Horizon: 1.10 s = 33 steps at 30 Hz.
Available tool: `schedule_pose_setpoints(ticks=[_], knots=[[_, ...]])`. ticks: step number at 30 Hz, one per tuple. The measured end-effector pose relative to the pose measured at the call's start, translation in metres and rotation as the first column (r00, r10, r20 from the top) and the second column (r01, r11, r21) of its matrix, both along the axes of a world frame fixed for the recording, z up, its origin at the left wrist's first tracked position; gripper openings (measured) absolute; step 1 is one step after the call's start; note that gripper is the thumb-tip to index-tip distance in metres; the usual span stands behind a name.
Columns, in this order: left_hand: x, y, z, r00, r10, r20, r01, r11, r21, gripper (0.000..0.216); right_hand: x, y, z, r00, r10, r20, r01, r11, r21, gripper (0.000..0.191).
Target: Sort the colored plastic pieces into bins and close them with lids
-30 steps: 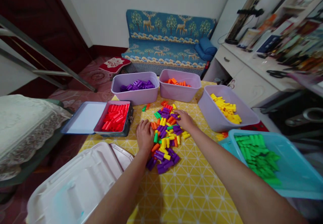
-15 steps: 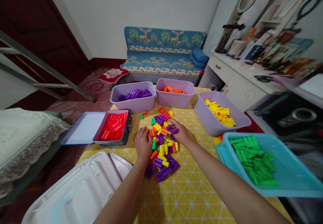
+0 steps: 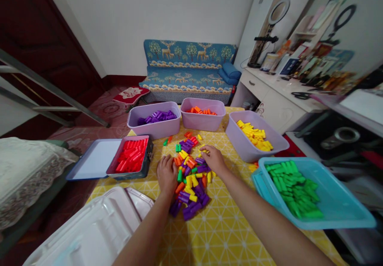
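On the yellow patterned table lies a loose pile of small plastic blocks [image 3: 191,202], mixed purple, yellow, orange, red and green. My left hand [image 3: 166,175] rests against the pile's left edge, fingers slightly spread and holding nothing. At the right upper side of the pile, my right hand [image 3: 214,158] has its thumb and fingers drawn together on a yellow block [image 3: 206,151], partly hidden by the fingers. Purple blocks [image 3: 202,168] lie just below that hand. A few red and orange blocks [image 3: 189,135] are scattered at the far end.
Lilac bins hold purple [image 3: 154,132], orange [image 3: 203,123] and yellow [image 3: 254,150] blocks. A hinged tin [image 3: 146,166] with red blocks stands left; a turquoise bin [image 3: 344,210] with green ones stands right. White lids [image 3: 89,226] lie front left. Behind is a blue sofa [image 3: 185,76].
My right hand has moved from a purple block slightly up the pile to a yellow one. My left hand stays beside the pile. The camera view has shifted slightly.
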<state>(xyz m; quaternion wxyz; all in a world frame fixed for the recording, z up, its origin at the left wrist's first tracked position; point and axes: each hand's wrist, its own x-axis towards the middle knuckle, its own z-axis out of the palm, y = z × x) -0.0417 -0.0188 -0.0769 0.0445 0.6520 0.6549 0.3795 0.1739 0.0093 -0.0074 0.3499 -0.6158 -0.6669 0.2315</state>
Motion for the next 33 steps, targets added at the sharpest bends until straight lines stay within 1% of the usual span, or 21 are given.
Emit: schedule_pose_setpoints(ticks=[2, 4, 5, 6, 7, 8, 9, 10, 11, 12, 14, 16, 17, 18, 20, 22, 23, 25, 27, 30, 33], knots=[[0.001, 0.0, 0.001, 1.0, 0.001, -0.004, -0.001, 1.0, -0.008, 0.035, 0.013, 0.003, 0.005, 0.996, -0.037, -0.084, 0.037, 0.999, 0.002, 0.023], [0.001, 0.0, 0.003, 1.0, 0.003, -0.012, -0.003, 1.0, -0.025, 0.037, 0.03, 0.009, 0.014, 0.939, -0.148, -0.31, 0.171, 0.984, 0.046, 0.034], [0.002, -0.001, 0.004, 1.0, 0.003, -0.016, -0.004, 0.999, -0.035, 0.038, 0.04, 0.013, 0.02, 0.851, -0.217, -0.479, 0.283, 0.956, 0.071, 0.04], [0.002, -0.001, 0.004, 1.0, 0.005, -0.018, -0.006, 0.999, -0.044, 0.038, 0.049, 0.017, 0.027, 0.71, -0.266, -0.653, 0.409, 0.91, 0.074, 0.045], [0.002, -0.001, 0.005, 1.0, 0.008, -0.019, -0.009, 0.999, -0.05, 0.037, 0.059, 0.021, 0.033, 0.535, -0.283, -0.796, 0.523, 0.851, 0.049, 0.047], [0.002, -0.001, 0.005, 1.0, 0.009, -0.021, -0.01, 0.999, -0.053, 0.037, 0.068, 0.024, 0.039, 0.371, -0.275, -0.887, 0.602, 0.798, 0.005, 0.045], [0.002, -0.001, 0.005, 1.0, 0.008, -0.023, -0.009, 0.999, -0.054, 0.036, 0.076, 0.027, 0.044, 0.26, -0.257, -0.931, 0.639, 0.769, -0.034, 0.039], [0.002, -0.001, 0.005, 1.0, 0.005, -0.026, -0.007, 0.999, -0.053, 0.036, 0.082, 0.027, 0.048, 0.195, -0.24, -0.951, 0.645, 0.762, -0.059, 0.033], [0.001, 0.0, 0.005, 1.0, 0.002, -0.03, -0.003, 0.999, -0.052, 0.037, 0.087, 0.027, 0.051, 0.175, -0.226, -0.958, 0.631, 0.773, -0.067, 0.032], [0.001, 0.0, 0.005, 0.999, -0.002, -0.035, 0.0, 0.999, -0.049, 0.037, 0.089, 0.024, 0.051, 0.188, -0.216, -0.958, 0.604, 0.795, -0.061, 0.035], [0.001, 0.0, 0.004, 0.999, -0.007, -0.043, 0.005, 0.999, -0.043, 0.038, 0.087, 0.015, 0.045, 0.269, -0.216, -0.939, 0.526, 0.849, -0.045, 0.042], [0.001, 0.0, 0.004, 0.999, -0.004, -0.042, 0.002, 0.999, -0.035, 0.037, 0.079, 0.003, 0.03, 0.393, -0.261, -0.882, 0.44, 0.895, -0.069, 0.043], [0.001, 0.0, 0.003, 0.999, -0.003, -0.04, 0.001, 0.999, -0.032, 0.037, 0.075, -0.004, 0.02, 0.483, -0.287, -0.827, 0.403, 0.912, -0.081, 0.043], [0.001, 0.0, 0.003, 0.999, -0.001, -0.037, 0.0, 1.0, -0.03, 0.036, 0.071, -0.011, 0.009, 0.593, -0.308, -0.744, 0.377, 0.923, -0.081, 0.043], [0.001, 0.0, 0.003, 1.0, 0.003, -0.028, -0.004, 1.0, -0.03, 0.035, 0.065, -0.024, -0.015, 0.816, -0.318, -0.483, 0.352, 0.936, -0.023, 0.038], [0.001, 0.0, 0.003, 1.0, 0.005, -0.025, -0.006, 0.999, -0.033, 0.035, 0.058, -0.036, -0.037, 0.924, -0.325, -0.201, 0.339, 0.94, 0.04, 0.036], [0.001, 0.0, 0.003, 1.0, 0.006, -0.025, -0.006, 0.999, -0.035, 0.035, 0.053, -0.042, -0.045, 0.944, -0.316, -0.096, 0.323, 0.945, 0.061, 0.037], [0.001, 0.0, 0.002, 1.0, 0.006, -0.025, -0.007, 0.999, -0.036, 0.035, 0.038, -0.052, -0.055, 0.969, -0.245, 0.009, 0.244, 0.967, 0.078, 0.041], [0.001, 0.0, 0.002, 1.0, 0.005, -0.018, -0.005, 0.999, -0.032, 0.034, 0.02, -0.059, -0.056, 0.995, -0.098, 0.0, 0.098, 0.992, 0.082, 0.045], [0.001, 0.0, 0.001, 1.0, 0.002, 0.0, -0.002, 1.0, -0.02, 0.033, 0.005, -0.059, -0.051, 0.993, 0.078, -0.087, -0.071, 0.994, 0.083, 0.048], [0.001, 0.0, 0.001, 1.0, 0.007, 0.007, -0.007, 1.0, -0.015, 0.032, 0.018, -0.046, -0.05, 0.999, 0.031, -0.011, -0.03, 0.993, 0.115, 0.047]])
